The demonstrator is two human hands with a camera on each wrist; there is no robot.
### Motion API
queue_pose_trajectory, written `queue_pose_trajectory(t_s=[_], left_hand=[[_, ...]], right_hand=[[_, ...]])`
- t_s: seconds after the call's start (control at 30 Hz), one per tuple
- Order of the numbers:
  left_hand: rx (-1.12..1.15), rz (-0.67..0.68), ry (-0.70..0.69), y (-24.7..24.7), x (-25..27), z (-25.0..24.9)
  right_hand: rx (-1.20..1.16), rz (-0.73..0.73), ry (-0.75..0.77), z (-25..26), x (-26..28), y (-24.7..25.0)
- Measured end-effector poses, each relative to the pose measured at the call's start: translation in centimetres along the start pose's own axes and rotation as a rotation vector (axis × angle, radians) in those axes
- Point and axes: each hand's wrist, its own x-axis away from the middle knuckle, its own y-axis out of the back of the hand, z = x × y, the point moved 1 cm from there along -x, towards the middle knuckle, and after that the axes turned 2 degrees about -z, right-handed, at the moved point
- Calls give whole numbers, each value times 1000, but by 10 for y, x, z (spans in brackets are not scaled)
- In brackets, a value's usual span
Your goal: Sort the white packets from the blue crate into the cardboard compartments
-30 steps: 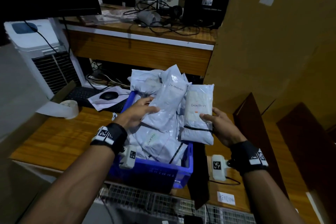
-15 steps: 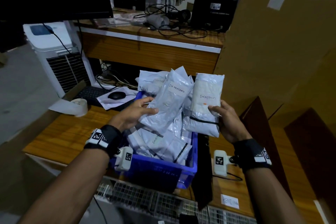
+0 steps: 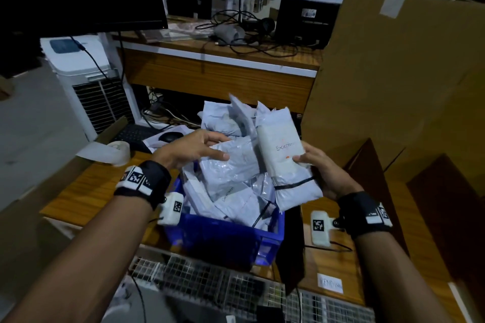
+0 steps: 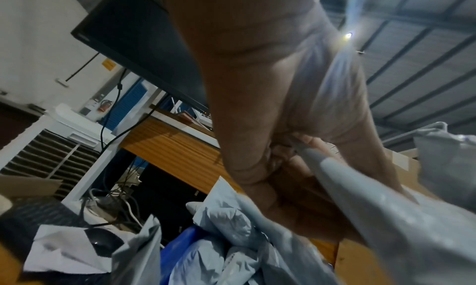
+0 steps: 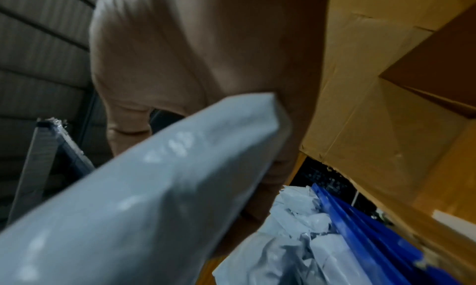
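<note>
A blue crate (image 3: 228, 238) sits on the wooden table, heaped with white packets (image 3: 231, 202). My left hand (image 3: 194, 149) grips one flat white packet (image 3: 231, 162) by its upper left corner, above the heap; in the left wrist view that packet (image 4: 386, 218) is pinched between thumb and fingers. My right hand (image 3: 317, 168) holds a second white packet (image 3: 283, 155) upright over the crate's right side, with "Exception" handwritten on it and a black band below. The same packet (image 5: 144, 197) fills the right wrist view. Cardboard compartments (image 3: 393, 186) stand to the right.
A tall cardboard wall (image 3: 393, 73) rises behind the compartments. A paper label (image 3: 330, 283) lies on the table near the front edge. A tape roll (image 3: 118, 151), mouse (image 3: 170, 136) and keyboard lie at the left. A white cooler (image 3: 86, 81) stands on the floor, wire mesh (image 3: 210, 286) below.
My left hand has lowered and tilted its packet flatter over the heap. The right hand has tilted the "Exception" packet leftward and kept it raised.
</note>
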Motion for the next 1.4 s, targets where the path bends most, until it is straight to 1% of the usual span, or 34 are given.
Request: queue_pose_trajectory(t_s=[0.07,0.1,0.17,0.2,0.27,0.33,0.37,0.43,0.5,0.53,0.6,0.67,0.73,0.83,0.9,0.97,1.2,1.4], left_hand=[[-3,8,19,6,0,-5],[21,-19,15,8,-1,-4],[98,-161,-27,9,-2,2],[179,-247,-44,8,-3,8],[451,-385,-55,2,-6,24],[699,-431,-58,-8,-4,40],[778,-439,-51,-16,-3,46],[845,-418,-36,-36,2,54],[816,-377,-48,-55,0,57],[791,-391,-53,-62,-2,56],[754,-473,-59,-68,-6,47],[736,-518,-86,-65,-10,35],[697,-525,-105,-56,-9,26],[648,-535,-149,-42,-5,17],[618,-518,-174,-37,-3,11],[599,-486,-200,-37,-3,7],[458,-368,-279,-48,1,-1],[418,-274,-315,-58,7,-6]], right_hand=[[-38,-10,-23,-4,0,-2],[-64,-26,-30,-7,-1,-4],[-109,-67,-40,-15,-1,-6],[-139,-92,-47,-19,-1,-8],[-234,-145,-64,-30,-2,-11],[-345,-180,-81,-35,-2,-17],[-384,-190,-80,-36,-2,-19],[-418,-181,-65,-36,-2,-26],[-410,-146,-52,-38,-3,-33],[-386,-127,-48,-39,-3,-36],[-330,-106,-45,-38,-3,-40],[-258,-109,-33,-37,-1,-38],[-216,-138,2,-35,2,-28],[-192,-254,50,-32,7,-6],[-168,-322,75,-28,11,4],[-158,-357,81,-25,15,10],[-118,-336,89,-19,28,2],[-98,-333,90,-16,44,-7]])
